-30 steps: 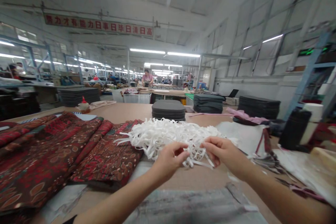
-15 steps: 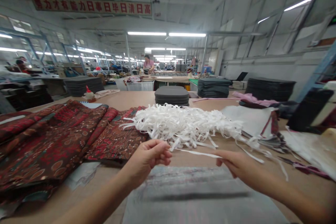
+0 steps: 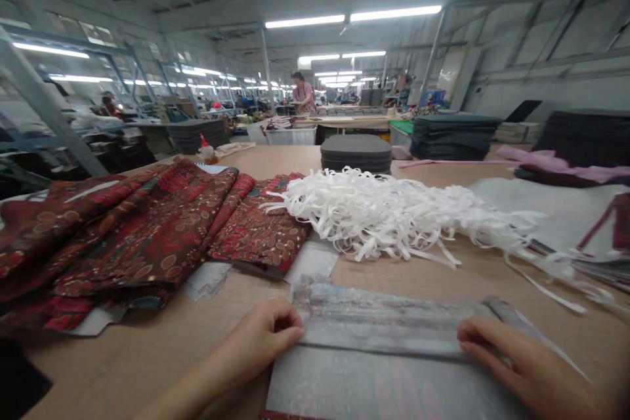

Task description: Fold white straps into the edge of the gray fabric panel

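Note:
My left hand (image 3: 268,336) is closed in a pinch at the left edge of a grey sheet (image 3: 374,387) lying on the table in front of me. My right hand (image 3: 512,357) presses with fingers together on the sheet's right side. A thin white strip (image 3: 384,344) runs between the two hands along a raised band of the sheet, and each hand holds one end. Just beyond lies a loose pile of white strips (image 3: 388,210).
Red patterned fabric pieces (image 3: 147,230) cover the table's left. Stacks of dark grey pads (image 3: 356,151) stand at the far edge, pale sheets and pink cloth (image 3: 556,161) at right. A glue bottle (image 3: 206,151) stands far left. A person (image 3: 303,93) works at a distant table.
Both hands drew one white strip out of the pile, brought it toward me and lowered it onto the grey sheet. The view tilted down.

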A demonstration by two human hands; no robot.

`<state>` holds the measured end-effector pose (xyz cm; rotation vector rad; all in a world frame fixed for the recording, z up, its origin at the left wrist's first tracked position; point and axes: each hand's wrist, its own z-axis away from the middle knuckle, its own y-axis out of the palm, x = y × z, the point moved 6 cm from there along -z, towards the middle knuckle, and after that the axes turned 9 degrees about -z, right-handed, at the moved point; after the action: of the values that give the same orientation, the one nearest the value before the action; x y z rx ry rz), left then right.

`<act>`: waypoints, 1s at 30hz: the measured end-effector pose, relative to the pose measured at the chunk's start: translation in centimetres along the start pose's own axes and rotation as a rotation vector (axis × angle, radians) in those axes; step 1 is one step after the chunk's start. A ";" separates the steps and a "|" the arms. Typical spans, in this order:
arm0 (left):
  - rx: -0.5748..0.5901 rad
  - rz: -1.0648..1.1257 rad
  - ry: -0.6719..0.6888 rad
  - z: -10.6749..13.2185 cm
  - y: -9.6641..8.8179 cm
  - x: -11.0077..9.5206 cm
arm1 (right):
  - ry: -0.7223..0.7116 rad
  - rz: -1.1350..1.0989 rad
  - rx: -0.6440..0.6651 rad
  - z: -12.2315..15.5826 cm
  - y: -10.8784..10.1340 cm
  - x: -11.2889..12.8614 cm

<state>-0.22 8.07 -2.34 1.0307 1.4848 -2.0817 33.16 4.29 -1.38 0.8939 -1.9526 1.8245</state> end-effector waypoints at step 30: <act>-0.091 -1.284 0.671 2.8 3.9 -3.3 | -0.081 0.282 0.005 0.4 1.3 1.0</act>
<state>3.61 3.69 -1.96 0.8275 3.1579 -2.3991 31.62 3.63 -1.83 0.7338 -2.2209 1.9706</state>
